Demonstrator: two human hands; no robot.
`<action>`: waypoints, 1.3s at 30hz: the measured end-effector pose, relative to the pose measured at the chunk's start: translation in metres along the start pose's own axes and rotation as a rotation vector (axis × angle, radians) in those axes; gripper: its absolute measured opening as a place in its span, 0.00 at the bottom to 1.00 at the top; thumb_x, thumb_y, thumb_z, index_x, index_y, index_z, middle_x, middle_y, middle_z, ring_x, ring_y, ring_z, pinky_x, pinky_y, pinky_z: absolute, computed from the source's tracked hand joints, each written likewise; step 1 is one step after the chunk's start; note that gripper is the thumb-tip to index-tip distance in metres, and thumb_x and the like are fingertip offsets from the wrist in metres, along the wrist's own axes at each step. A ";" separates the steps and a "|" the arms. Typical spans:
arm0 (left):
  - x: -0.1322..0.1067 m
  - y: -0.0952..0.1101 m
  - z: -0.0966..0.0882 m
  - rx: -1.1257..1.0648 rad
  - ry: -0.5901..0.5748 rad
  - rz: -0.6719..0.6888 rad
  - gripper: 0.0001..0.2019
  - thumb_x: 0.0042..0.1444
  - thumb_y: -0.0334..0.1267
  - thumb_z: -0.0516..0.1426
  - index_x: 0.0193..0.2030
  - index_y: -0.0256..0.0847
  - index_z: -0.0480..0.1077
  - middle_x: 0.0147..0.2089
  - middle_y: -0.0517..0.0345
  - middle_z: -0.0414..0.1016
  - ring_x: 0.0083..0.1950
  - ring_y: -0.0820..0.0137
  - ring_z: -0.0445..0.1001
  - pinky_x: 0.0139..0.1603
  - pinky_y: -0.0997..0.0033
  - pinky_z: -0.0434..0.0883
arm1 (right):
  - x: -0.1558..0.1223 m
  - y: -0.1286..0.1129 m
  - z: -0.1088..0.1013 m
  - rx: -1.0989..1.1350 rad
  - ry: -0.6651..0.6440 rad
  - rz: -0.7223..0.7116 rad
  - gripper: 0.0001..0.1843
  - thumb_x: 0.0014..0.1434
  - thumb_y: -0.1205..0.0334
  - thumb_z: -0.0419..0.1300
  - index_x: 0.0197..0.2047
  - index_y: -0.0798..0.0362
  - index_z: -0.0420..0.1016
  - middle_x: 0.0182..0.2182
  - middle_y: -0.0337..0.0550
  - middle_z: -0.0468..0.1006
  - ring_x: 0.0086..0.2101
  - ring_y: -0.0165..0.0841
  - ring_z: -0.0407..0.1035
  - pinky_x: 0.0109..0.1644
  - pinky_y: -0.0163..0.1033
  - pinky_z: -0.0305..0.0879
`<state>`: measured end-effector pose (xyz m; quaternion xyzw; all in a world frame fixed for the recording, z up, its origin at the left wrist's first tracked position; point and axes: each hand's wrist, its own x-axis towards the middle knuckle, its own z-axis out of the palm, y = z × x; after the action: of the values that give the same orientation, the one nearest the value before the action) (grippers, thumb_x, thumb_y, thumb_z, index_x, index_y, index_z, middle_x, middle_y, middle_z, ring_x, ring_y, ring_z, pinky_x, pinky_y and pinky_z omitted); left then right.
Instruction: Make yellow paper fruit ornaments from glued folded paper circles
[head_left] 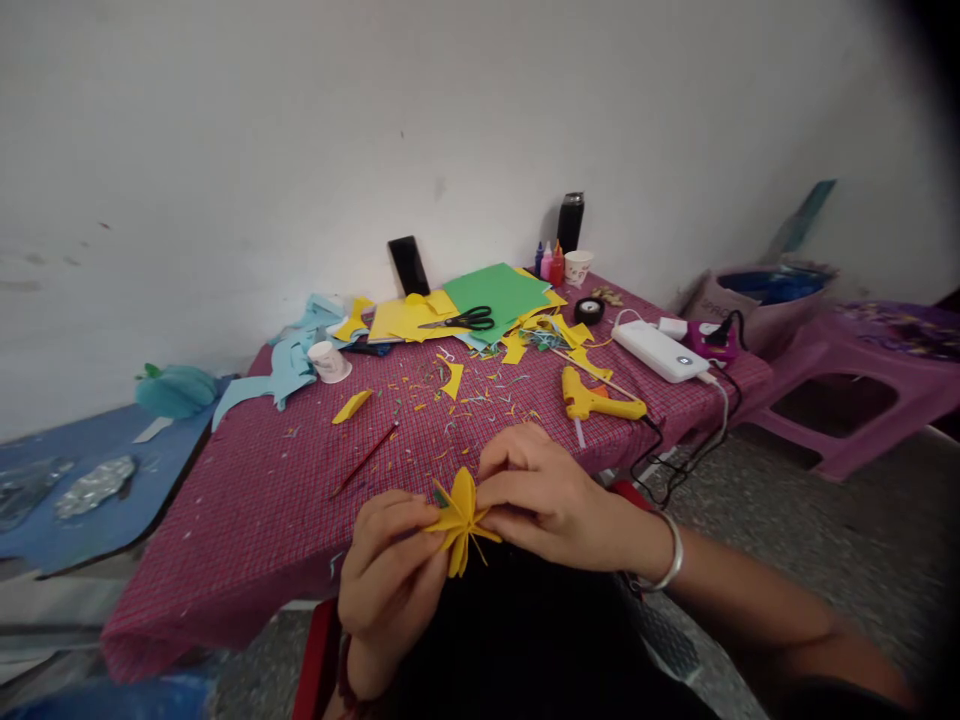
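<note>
A yellow paper flower [463, 515] with several folded petals is held between my two hands, over my lap at the table's near edge. My left hand [394, 575] pinches petals on its left side, with a small dark green piece showing just behind. On the right, my right hand [551, 500] grips another petal between thumb and fingers. Beyond them on the checked tablecloth lie a thin paintbrush [365, 460], a folded yellow paper piece [352, 406] and a yellow hot glue gun [600, 398].
Black scissors [469, 319] rest on yellow and green paper sheets [495, 300]. Left of them are blue paper scraps [289, 360] and a paper cup [328, 362]. A white power bank [660, 350] with cables sits at the right, near a pink stool [862, 370]. Paper bits litter the middle.
</note>
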<state>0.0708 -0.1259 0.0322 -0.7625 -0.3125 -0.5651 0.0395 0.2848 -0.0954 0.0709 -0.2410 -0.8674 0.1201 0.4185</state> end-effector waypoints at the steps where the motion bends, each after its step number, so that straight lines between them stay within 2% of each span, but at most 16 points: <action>1: 0.001 0.001 0.001 -0.014 -0.010 -0.024 0.12 0.50 0.20 0.61 0.36 0.42 0.72 0.42 0.57 0.76 0.46 0.65 0.75 0.46 0.57 0.75 | 0.000 0.000 0.000 0.017 -0.019 -0.005 0.04 0.64 0.64 0.58 0.37 0.52 0.74 0.36 0.41 0.74 0.38 0.32 0.67 0.44 0.41 0.58; 5: 0.007 0.008 0.002 -0.067 -0.103 -0.108 0.10 0.51 0.21 0.59 0.33 0.40 0.69 0.53 0.50 0.73 0.55 0.59 0.72 0.53 0.51 0.73 | 0.001 0.001 0.004 0.054 -0.076 -0.021 0.06 0.65 0.65 0.57 0.35 0.53 0.73 0.32 0.38 0.73 0.35 0.30 0.66 0.43 0.41 0.57; 7: 0.009 0.010 0.002 -0.114 -0.142 -0.105 0.09 0.52 0.21 0.57 0.32 0.40 0.68 0.51 0.50 0.75 0.56 0.58 0.71 0.55 0.47 0.71 | 0.001 0.001 0.006 0.065 -0.091 -0.017 0.05 0.64 0.67 0.58 0.35 0.53 0.72 0.32 0.38 0.73 0.34 0.30 0.66 0.43 0.40 0.57; 10: 0.011 0.008 0.003 -0.128 -0.125 -0.088 0.10 0.51 0.20 0.57 0.33 0.41 0.68 0.42 0.55 0.75 0.53 0.60 0.73 0.56 0.44 0.71 | 0.001 0.001 0.007 0.082 -0.090 -0.003 0.06 0.63 0.68 0.57 0.34 0.53 0.71 0.31 0.38 0.73 0.34 0.30 0.66 0.43 0.40 0.57; 16: 0.010 0.005 0.005 -0.120 -0.094 -0.083 0.12 0.49 0.19 0.58 0.34 0.41 0.69 0.37 0.59 0.74 0.45 0.66 0.74 0.57 0.47 0.71 | 0.001 -0.001 0.010 0.132 -0.069 0.031 0.05 0.63 0.68 0.57 0.33 0.54 0.71 0.30 0.38 0.72 0.33 0.30 0.65 0.42 0.40 0.57; 22: 0.009 0.006 0.007 -0.267 -0.163 -0.229 0.11 0.53 0.21 0.56 0.37 0.41 0.70 0.38 0.58 0.73 0.46 0.67 0.73 0.56 0.53 0.70 | 0.002 0.003 0.020 0.311 -0.049 0.103 0.07 0.61 0.71 0.57 0.32 0.53 0.69 0.28 0.36 0.71 0.32 0.29 0.66 0.41 0.38 0.58; 28: 0.003 0.002 0.010 -0.330 -0.134 -0.275 0.11 0.53 0.21 0.57 0.37 0.42 0.71 0.39 0.58 0.73 0.46 0.68 0.72 0.58 0.57 0.68 | 0.003 0.005 0.022 0.316 -0.031 0.122 0.06 0.59 0.71 0.57 0.31 0.53 0.70 0.28 0.36 0.72 0.32 0.29 0.66 0.42 0.39 0.58; 30: 0.002 0.000 0.010 -0.369 -0.132 -0.328 0.11 0.54 0.21 0.57 0.37 0.42 0.71 0.39 0.58 0.74 0.47 0.68 0.72 0.57 0.58 0.68 | 0.002 0.006 0.022 0.316 -0.022 0.138 0.06 0.60 0.70 0.58 0.31 0.53 0.70 0.28 0.36 0.72 0.32 0.29 0.67 0.42 0.39 0.59; 33: 0.001 -0.003 0.009 -0.512 -0.115 -0.478 0.09 0.56 0.23 0.58 0.35 0.43 0.72 0.39 0.57 0.74 0.46 0.68 0.73 0.52 0.63 0.71 | 0.001 0.008 0.021 0.326 -0.014 0.156 0.06 0.60 0.69 0.60 0.31 0.53 0.71 0.27 0.35 0.72 0.32 0.28 0.66 0.42 0.38 0.58; 39: 0.002 -0.007 0.007 -0.843 0.001 -0.741 0.05 0.54 0.28 0.62 0.31 0.42 0.73 0.36 0.59 0.74 0.38 0.71 0.74 0.37 0.75 0.72 | 0.002 0.004 0.022 0.339 -0.042 0.194 0.06 0.60 0.69 0.60 0.31 0.54 0.70 0.28 0.35 0.72 0.32 0.28 0.66 0.43 0.39 0.58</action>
<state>0.0728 -0.1163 0.0293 -0.5511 -0.3065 -0.6177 -0.4698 0.2681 -0.0908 0.0569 -0.2469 -0.8160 0.3094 0.4212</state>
